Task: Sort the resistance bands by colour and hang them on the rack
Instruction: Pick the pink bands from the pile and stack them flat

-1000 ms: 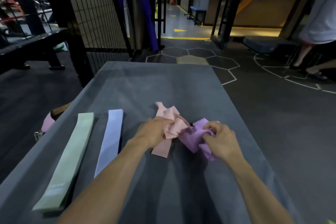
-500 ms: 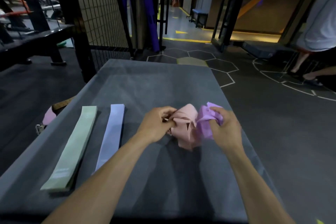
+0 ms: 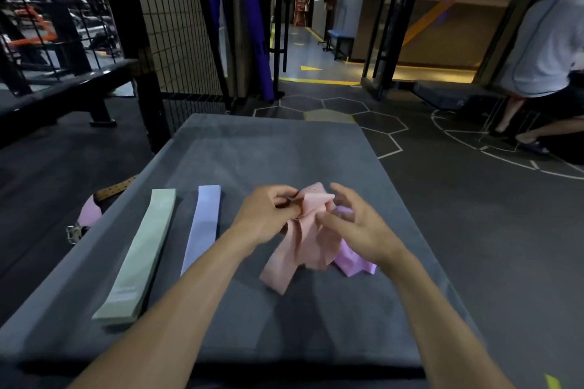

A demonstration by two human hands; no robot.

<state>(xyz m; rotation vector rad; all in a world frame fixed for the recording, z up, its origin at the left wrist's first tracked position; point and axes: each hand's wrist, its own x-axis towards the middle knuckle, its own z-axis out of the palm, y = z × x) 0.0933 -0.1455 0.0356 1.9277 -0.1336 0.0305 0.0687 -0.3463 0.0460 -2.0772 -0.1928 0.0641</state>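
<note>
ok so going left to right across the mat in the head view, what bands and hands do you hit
green band → blue band → left hand → pink band → right hand. The purple band lies partly under the right hand, so its place is unclear.

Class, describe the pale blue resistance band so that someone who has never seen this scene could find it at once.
Start at the grey padded table in front of the person. Two bands lie flat and straight on its left part: the pale blue band is the right-hand one, beside the left forearm. Its neighbour, the green band, is longer; the pink band is crumpled.
</note>
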